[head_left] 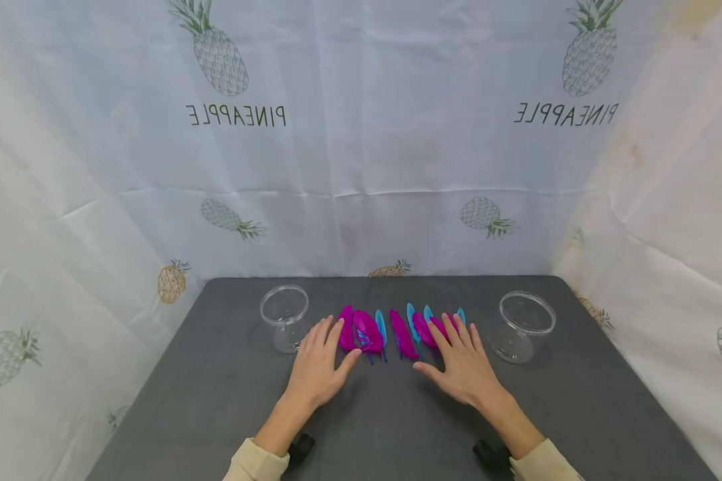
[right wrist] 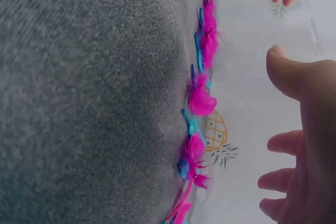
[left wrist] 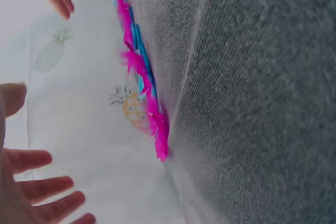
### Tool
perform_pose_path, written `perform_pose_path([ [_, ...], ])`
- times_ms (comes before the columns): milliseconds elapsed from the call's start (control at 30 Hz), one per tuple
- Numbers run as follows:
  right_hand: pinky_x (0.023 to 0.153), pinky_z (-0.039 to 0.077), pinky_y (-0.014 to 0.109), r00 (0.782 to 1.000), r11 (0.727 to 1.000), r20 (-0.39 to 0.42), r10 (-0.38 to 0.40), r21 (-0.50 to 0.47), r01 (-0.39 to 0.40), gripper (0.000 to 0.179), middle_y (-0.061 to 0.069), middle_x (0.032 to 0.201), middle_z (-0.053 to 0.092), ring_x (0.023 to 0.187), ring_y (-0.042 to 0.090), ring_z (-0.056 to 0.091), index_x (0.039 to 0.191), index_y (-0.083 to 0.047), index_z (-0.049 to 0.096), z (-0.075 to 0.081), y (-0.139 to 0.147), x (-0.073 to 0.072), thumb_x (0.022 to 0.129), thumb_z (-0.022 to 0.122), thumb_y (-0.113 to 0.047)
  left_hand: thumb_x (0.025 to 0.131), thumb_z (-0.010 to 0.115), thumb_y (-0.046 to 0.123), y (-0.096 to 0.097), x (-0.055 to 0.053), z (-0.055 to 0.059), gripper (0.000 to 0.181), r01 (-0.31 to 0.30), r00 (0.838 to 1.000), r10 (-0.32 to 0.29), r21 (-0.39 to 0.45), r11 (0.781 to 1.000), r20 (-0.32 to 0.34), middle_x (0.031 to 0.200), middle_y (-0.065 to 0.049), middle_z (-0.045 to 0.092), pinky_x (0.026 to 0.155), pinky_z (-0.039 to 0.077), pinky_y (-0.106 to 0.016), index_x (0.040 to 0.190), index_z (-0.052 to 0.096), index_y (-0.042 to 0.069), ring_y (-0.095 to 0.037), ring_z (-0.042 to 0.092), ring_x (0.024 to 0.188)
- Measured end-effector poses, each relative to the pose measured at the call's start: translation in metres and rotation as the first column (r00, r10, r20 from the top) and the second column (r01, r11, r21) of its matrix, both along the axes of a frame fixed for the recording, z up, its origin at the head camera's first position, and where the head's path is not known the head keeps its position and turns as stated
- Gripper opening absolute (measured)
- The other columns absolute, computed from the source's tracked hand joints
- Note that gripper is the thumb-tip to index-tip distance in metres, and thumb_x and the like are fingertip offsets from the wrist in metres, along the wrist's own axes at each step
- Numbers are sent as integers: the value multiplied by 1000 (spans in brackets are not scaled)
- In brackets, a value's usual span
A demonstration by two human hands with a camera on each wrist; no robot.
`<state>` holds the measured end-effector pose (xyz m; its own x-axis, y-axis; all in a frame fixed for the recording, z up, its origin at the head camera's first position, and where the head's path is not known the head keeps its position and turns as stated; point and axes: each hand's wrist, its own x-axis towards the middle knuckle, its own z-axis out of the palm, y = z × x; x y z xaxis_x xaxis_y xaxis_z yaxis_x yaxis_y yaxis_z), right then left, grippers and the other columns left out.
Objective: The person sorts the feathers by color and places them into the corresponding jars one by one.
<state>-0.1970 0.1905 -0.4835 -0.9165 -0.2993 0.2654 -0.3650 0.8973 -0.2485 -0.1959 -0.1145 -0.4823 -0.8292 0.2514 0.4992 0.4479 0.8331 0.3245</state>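
Magenta and blue feathers [head_left: 368, 332] lie in a row across the far half of this dark grey table [head_left: 373, 427], in two loose bunches with a narrow gap about the middle. Both my hands are up over the near side of them, palms down. Left hand [head_left: 317, 367] has its fingers straight and spread apart, thumb out to the side, fingertips lining up with the left end of the row. Right hand [head_left: 462, 367] is pretty much the same deal, fingers apart, and from the head view its tips cover part of the right bunch. Both wrist views show air between my fingers and the feathers, so I'm hovering, not touching. Outside the hands I've got two see-through containers, one left container [head_left: 284, 314] just past my left fingers and one right container [head_left: 526, 324] near my right hand, so the feathers sit between them. Cream sleeves [head_left: 259, 461] on both arms, black straps [head_left: 301, 449] below the wrists. Behind it all hangs a white curtain [head_left: 361, 147] with pineapple prints and the lettering mirrored, lol.
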Motion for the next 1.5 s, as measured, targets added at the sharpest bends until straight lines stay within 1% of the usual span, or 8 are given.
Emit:
perform_pose_path([
  [167, 122, 6, 63, 1000, 1000, 6, 10, 0, -10, 90, 22, 163, 28, 153, 43, 13, 157, -8, 38, 3, -3, -3, 92, 57, -68, 95, 70, 33, -5, -4, 8, 53, 43, 985, -31, 67, 997, -171, 135, -22, 59, 103, 46, -60, 135, 60, 0, -40, 54, 127],
  [367, 122, 10, 61, 999, 999, 12, 32, -7, -32, 87, 22, 161, 33, 153, 43, 16, 156, -9, 41, 5, -7, -5, 92, 59, -66, 93, 70, 22, -16, -12, 19, 33, 121, 938, -62, 153, 981, -341, 122, -17, 66, 97, 50, -55, 119, 69, 0, -35, 60, 116],
  [667, 119, 25, 60, 993, 992, 5, 115, -48, -115, 79, 20, 156, 42, 149, 42, 29, 151, -4, 48, 5, -14, -9, 93, 64, -57, 89, 70, 7, -35, -19, 34, 20, 178, 890, -44, 257, 950, -453, 111, -15, 69, 88, 51, -50, 107, 71, 0, -36, 63, 103],
  [767, 118, 28, 58, 988, 986, 13, 151, -75, -150, 76, 19, 155, 44, 147, 41, 33, 148, -3, 50, 7, -17, -11, 93, 67, -53, 89, 70, 6, -42, -23, 37, 19, 189, 885, -34, 293, 937, -464, 110, -15, 69, 86, 51, -45, 106, 71, -2, -35, 63, 101],
  [1100, 113, 39, 55, 971, 971, 76, 225, -105, -216, 69, 15, 153, 48, 143, 36, 41, 148, -6, 52, 12, -31, -19, 94, 71, -45, 88, 71, 3, -64, -31, 39, 26, 141, 898, 54, 404, 904, -436, 117, -21, 64, 90, 46, -52, 113, 68, -4, -42, 57, 109],
  [1200, 112, 40, 55, 967, 967, 96, 234, -123, -222, 66, 14, 151, 50, 142, 35, 43, 147, -8, 53, 13, -34, -23, 94, 72, -43, 89, 71, 5, -72, -35, 37, 31, 124, 914, 65, 429, 895, -400, 121, -24, 61, 92, 44, -53, 117, 66, -6, -43, 54, 112],
  [1333, 110, 42, 55, 960, 960, 131, 249, -163, -227, 63, 13, 147, 54, 139, 34, 47, 145, -8, 56, 14, -38, -30, 93, 73, -41, 90, 73, 10, -82, -38, 35, 41, 56, 953, 101, 492, 869, -286, 131, -26, 54, 99, 40, -58, 125, 62, -7, -43, 48, 122],
  [1500, 109, 43, 56, 943, 945, 181, 281, -225, -239, 61, 12, 144, 57, 136, 34, 49, 142, -6, 57, 14, -43, -39, 93, 74, -38, 93, 73, 21, -94, -38, 31, 55, -75, 992, 119, 573, 816, -40, 146, -21, 39, 109, 31, -64, 140, 52, 0, -39, 37, 136],
])
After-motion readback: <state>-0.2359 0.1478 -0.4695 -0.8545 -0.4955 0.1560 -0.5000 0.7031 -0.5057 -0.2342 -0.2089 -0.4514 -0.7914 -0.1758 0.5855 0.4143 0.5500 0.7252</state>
